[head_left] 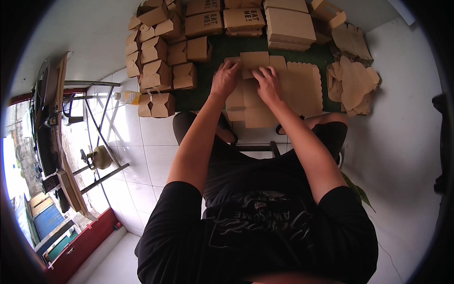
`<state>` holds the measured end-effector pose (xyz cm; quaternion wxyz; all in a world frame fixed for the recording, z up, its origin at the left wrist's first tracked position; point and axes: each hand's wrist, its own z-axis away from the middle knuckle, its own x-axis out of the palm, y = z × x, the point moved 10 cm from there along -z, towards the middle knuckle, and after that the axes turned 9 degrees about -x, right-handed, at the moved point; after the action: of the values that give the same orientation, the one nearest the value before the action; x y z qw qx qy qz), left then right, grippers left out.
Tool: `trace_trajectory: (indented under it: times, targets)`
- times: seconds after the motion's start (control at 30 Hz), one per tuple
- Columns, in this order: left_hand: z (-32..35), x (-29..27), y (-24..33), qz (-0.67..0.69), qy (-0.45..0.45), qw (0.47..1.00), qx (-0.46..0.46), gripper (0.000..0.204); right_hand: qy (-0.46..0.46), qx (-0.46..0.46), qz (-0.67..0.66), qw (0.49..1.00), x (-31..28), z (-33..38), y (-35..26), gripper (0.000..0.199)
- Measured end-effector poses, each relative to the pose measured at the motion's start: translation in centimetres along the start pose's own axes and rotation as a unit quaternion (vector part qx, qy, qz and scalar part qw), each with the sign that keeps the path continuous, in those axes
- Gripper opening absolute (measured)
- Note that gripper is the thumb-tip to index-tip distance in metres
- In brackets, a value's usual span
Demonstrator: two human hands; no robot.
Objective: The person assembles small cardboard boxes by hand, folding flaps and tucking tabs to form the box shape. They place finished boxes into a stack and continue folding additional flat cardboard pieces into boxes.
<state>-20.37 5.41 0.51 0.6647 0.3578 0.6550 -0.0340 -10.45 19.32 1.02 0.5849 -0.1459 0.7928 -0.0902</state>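
Apparently creasing step: flat cardboard blank on counter, upper centre of frame. Left hand at flap (grip hidden, cannot tell); right hand spread loosely on blank. Next move likely calls for raising side panel.

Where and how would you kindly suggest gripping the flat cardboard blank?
Probably pinch the blank by its near flap, coming from the person's side: it lies flat but seems to jut past the green tabletop, leaving its underside reachable.
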Motion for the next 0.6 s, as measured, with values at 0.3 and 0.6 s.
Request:
trace_trajectory:
  times: [0.3,0.6]
  targets:
    - [1.7,0.1,2.1,0.015,-0.068,0.997,0.021,0.066,0.096,0.145,-0.114,0.978,1.1,2.8,4.4,0.097]
    - [-0.4,2.4,-0.6,0.041,-0.135,0.987,-0.071,0.071,0.027,0.169,-0.258,0.951,4.5,2.2,11.5,0.086]
